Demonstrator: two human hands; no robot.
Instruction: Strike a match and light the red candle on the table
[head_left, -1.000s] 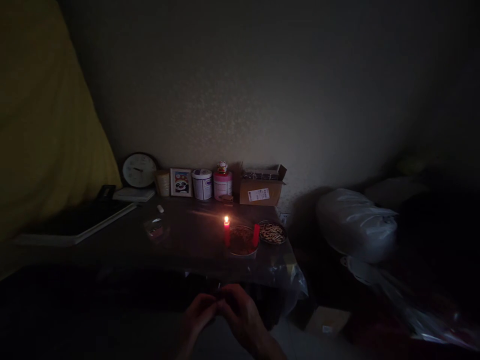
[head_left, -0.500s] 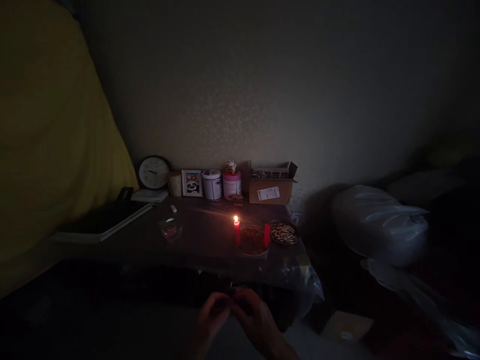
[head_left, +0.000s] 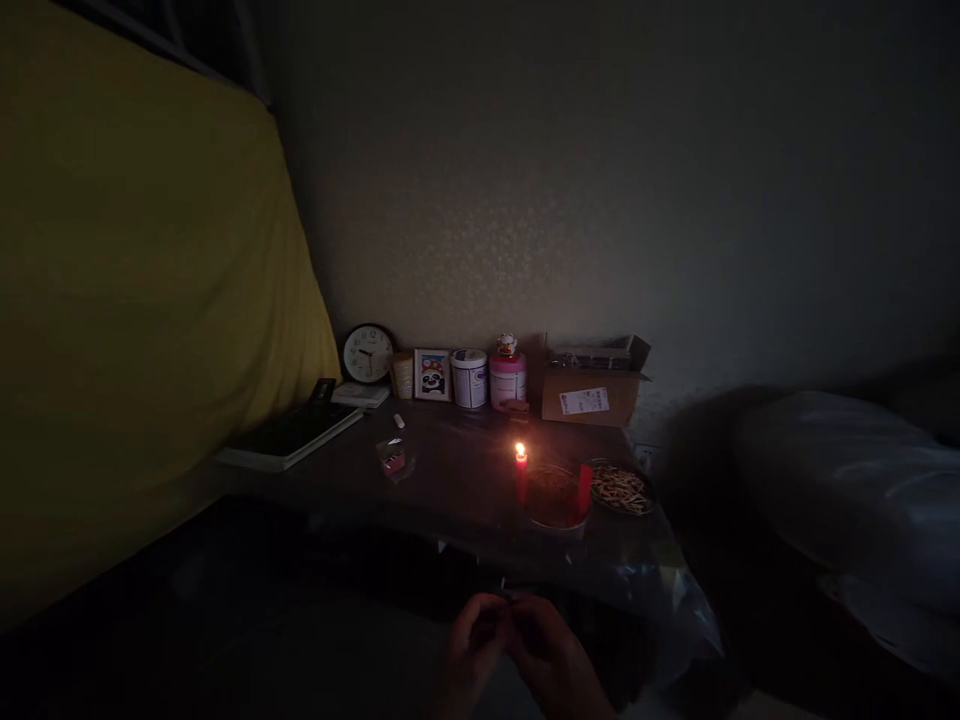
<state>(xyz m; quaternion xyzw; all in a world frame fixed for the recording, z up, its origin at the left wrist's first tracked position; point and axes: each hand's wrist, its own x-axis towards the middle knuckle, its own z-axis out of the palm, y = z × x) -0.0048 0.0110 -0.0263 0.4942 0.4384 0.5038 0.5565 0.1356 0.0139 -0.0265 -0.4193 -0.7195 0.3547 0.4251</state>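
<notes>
In the dim head view my left hand [head_left: 474, 640] and my right hand [head_left: 553, 648] meet in front of the table edge, fingertips pinched together. Whatever lies between the fingers is too dark to make out; a small pale tip shows just above them. On the table ahead, a lit red candle [head_left: 521, 480] stands at the left rim of a round dish [head_left: 555, 524] with brownish contents. An unlit red candle [head_left: 584, 490] stands at the dish's right side. Beside it is a round dish of matchstick-like pieces [head_left: 621, 487].
Along the wall stand a clock [head_left: 368, 354], a panda picture frame [head_left: 433, 376], two tubs, one topped by a figurine [head_left: 507, 346], and an open cardboard box [head_left: 590, 397]. A small clear packet [head_left: 392, 457] lies left of the candles. Yellow cloth [head_left: 165, 260] hangs left.
The camera view has turned left, so the table and its things sit farther right. Both hands stay pinched together below the table edge.
</notes>
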